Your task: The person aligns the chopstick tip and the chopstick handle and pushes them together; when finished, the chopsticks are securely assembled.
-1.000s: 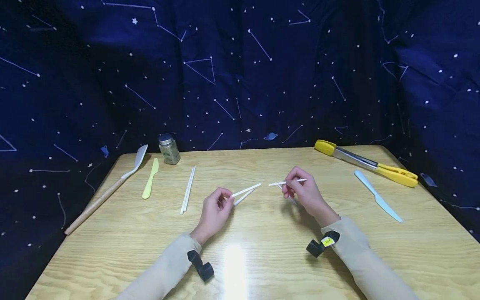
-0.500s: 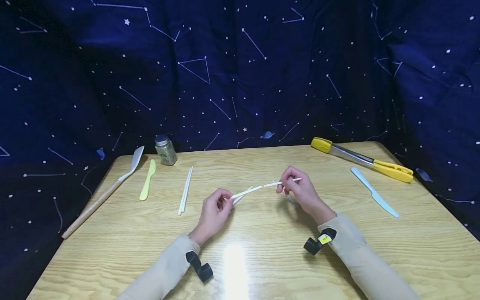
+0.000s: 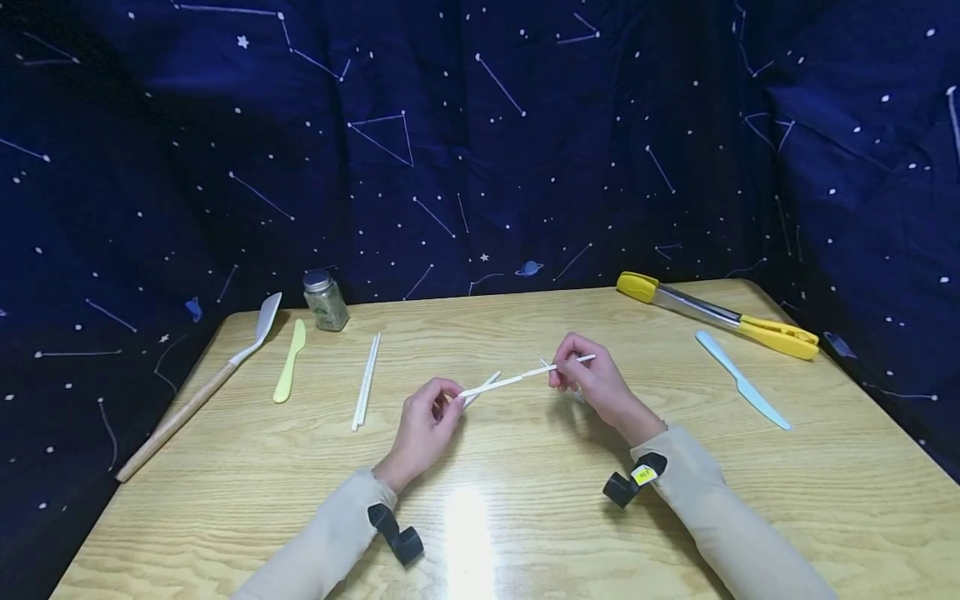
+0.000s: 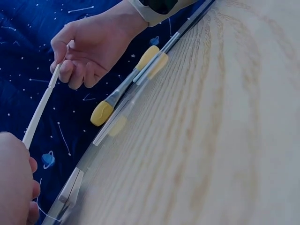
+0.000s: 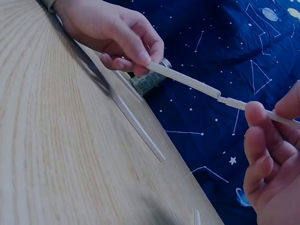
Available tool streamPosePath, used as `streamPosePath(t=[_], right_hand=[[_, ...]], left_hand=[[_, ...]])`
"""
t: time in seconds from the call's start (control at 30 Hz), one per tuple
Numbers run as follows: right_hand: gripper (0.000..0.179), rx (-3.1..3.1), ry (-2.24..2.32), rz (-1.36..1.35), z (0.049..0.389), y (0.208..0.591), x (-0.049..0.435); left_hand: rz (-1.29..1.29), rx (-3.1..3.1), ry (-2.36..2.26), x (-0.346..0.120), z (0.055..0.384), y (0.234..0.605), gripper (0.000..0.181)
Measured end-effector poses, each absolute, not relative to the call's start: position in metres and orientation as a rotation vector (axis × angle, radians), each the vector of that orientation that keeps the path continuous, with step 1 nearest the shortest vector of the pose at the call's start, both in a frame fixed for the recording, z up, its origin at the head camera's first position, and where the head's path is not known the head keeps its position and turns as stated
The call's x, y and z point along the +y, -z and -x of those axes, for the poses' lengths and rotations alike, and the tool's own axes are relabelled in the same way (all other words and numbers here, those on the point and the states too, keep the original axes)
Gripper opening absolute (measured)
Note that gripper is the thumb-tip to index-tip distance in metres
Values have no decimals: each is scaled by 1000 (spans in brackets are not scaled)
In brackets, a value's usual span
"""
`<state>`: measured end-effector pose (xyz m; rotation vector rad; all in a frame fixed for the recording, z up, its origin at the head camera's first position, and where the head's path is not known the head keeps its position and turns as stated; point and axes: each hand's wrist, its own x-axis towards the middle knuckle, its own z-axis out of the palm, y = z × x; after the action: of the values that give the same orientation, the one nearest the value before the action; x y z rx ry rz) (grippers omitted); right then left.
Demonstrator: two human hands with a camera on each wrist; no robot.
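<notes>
My left hand [image 3: 423, 427] pinches a thick white chopstick piece [image 3: 491, 387] between thumb and fingertips. Opposite it, my right hand [image 3: 597, 385] pinches a thinner white chopstick piece [image 3: 537, 372]. Both pieces are raised over the table, nearly in one line. In the right wrist view the end of the thick piece [image 5: 185, 83] meets the narrow, stepped end of the thin piece [image 5: 233, 103]. Under the left hand's piece lies another white stick piece [image 5: 139, 129] on the table. One more thin piece [image 3: 544, 363] shows beside the right hand, mostly hidden by it.
Left of the hands lie two white chopsticks [image 3: 367, 382], a yellow knife [image 3: 290, 361], and a spatula [image 3: 198, 397] with a wooden handle. A spice jar [image 3: 326, 302] stands at the back. To the right are a light blue knife [image 3: 742, 380] and yellow tongs [image 3: 716, 315].
The right hand has come left with its piece, and the gap between the two held ends has closed. The left hand's piece has tilted down slightly at its far end.
</notes>
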<state>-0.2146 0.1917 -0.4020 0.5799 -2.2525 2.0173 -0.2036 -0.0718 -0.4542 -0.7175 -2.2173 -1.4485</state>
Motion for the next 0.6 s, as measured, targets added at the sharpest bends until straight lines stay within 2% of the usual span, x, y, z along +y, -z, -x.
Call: streamPosePath(t=[0.43, 0.6], right_hand=[[11, -2270, -2063, -639, 214, 404, 193], [11, -2262, -2057, -672, 215, 403, 192]], left_hand=[[686, -2137, 1439, -67, 201, 455, 11], [684, -2147, 1442, -66, 191, 436, 9]])
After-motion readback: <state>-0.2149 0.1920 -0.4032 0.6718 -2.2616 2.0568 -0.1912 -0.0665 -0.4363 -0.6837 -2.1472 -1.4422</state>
